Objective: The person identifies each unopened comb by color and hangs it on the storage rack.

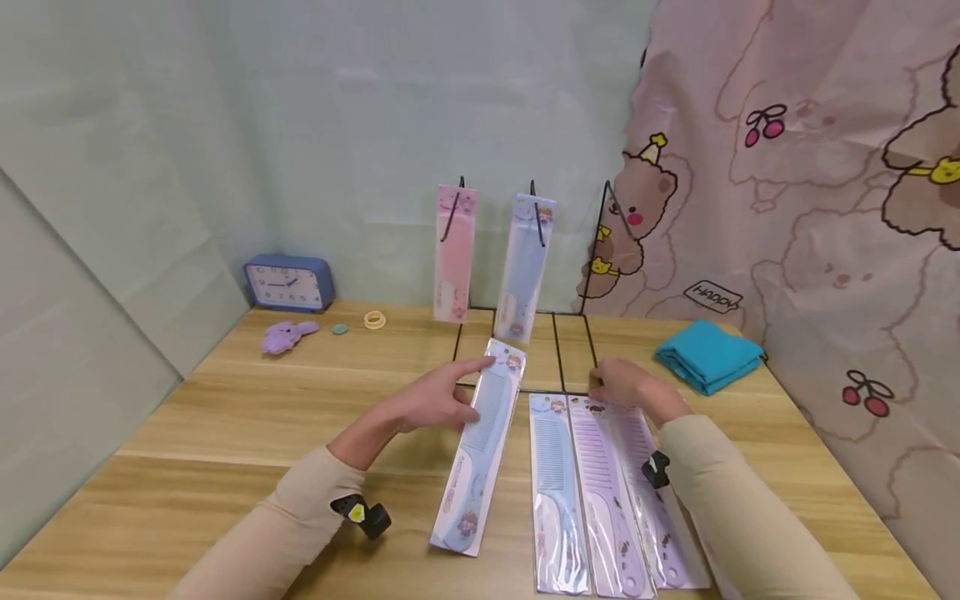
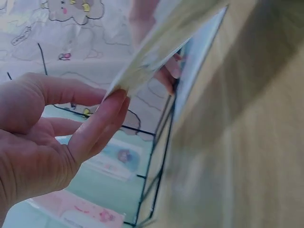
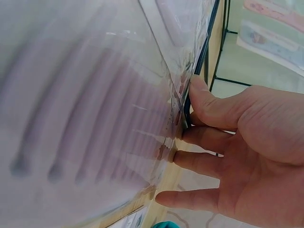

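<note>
My left hand (image 1: 431,398) pinches the edge of a packaged blue comb (image 1: 483,450), tilted with its top toward the rack. In the left wrist view, the thumb and fingers (image 2: 102,118) hold that pack edge-on. My right hand (image 1: 630,385) grips the front right of a black wire display rack (image 1: 557,350), thumb and index finger at the wire. Below it lie another packaged blue comb (image 1: 553,492) and two packaged purple combs (image 1: 606,500), side by side. A pink comb pack (image 1: 453,258) and a blue comb pack (image 1: 525,271) hang on rack hooks.
A third hook (image 1: 618,208) stands at the rack's right. A blue clock (image 1: 288,283), a purple plush-like item (image 1: 287,335), a small green disc (image 1: 340,329) and yellowish rings (image 1: 374,320) sit back left. A folded teal cloth (image 1: 708,356) lies at right, near the patterned curtain.
</note>
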Action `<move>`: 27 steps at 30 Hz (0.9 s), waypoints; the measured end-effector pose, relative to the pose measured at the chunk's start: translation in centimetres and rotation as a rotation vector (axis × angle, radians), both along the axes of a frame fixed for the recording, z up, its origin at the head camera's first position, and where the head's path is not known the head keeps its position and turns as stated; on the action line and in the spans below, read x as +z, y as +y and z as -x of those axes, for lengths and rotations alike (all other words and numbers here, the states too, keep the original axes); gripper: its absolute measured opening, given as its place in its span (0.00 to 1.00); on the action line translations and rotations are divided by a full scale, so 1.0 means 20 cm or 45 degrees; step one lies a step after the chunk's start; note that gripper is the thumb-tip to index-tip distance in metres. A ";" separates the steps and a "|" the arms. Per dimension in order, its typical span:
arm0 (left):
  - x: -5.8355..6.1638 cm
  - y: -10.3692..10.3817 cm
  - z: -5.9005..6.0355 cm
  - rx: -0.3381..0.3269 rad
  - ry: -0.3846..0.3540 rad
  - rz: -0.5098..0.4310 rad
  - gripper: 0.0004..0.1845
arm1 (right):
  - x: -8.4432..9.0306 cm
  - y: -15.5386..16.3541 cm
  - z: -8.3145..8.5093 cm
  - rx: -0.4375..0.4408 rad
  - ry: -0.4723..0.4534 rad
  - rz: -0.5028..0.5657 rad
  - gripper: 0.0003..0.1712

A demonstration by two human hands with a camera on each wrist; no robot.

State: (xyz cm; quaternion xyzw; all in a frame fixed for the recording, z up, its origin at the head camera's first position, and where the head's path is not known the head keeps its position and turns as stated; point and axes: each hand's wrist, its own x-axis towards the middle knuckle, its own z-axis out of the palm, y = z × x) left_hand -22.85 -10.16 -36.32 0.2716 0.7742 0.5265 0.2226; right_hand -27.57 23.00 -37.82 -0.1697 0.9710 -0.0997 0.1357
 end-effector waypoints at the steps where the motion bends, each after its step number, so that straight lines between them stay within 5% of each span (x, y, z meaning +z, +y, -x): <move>1: 0.01 0.00 0.00 0.001 0.019 -0.023 0.44 | 0.00 0.00 0.00 -0.002 0.002 -0.001 0.19; 11: 0.17 0.10 0.00 0.151 0.183 -0.374 0.35 | 0.00 0.01 0.02 -0.009 0.004 -0.017 0.28; 18: 0.30 0.15 -0.04 0.140 0.365 -0.494 0.33 | -0.01 0.01 0.03 0.031 0.031 -0.010 0.26; 27: 0.36 0.18 -0.05 0.171 0.349 -0.545 0.33 | -0.01 0.02 0.01 0.013 0.030 0.022 0.27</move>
